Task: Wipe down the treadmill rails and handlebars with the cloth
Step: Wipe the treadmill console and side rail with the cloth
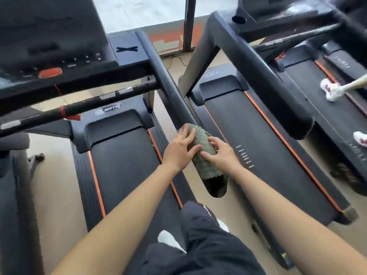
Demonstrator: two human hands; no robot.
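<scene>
Green cloth (199, 136) over handrail (164, 76) end, left hand (179, 149) pressing flat, right hand (223, 155) pinching it

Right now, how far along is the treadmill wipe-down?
Done: nothing visibly marks any wiped part. In hand: left hand presses and right hand grips the cloth draped over the handrail near its end. Left, likely: the front crossbar and the neighbouring treadmill's rail.
</scene>
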